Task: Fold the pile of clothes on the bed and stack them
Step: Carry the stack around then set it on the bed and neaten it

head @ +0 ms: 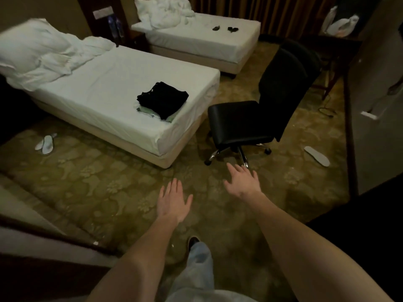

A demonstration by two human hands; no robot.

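Note:
A stack of folded clothes (162,100), black pieces on top of a pale green one, lies near the foot of the nearer white bed (104,88). I stand on the carpet some way off from that bed. My left hand (172,202) and my right hand (243,182) are stretched out in front of me over the floor, palms down, fingers straight and spread. Neither hand holds anything. Both are well short of the stack.
A black office chair (257,118) stands right of the bed's foot. Crumpled white bedding (41,53) lies at the bed's head. A second bed (202,38) at the back carries two small dark items (224,29). White slippers (46,144) and another (317,155) lie on the carpet.

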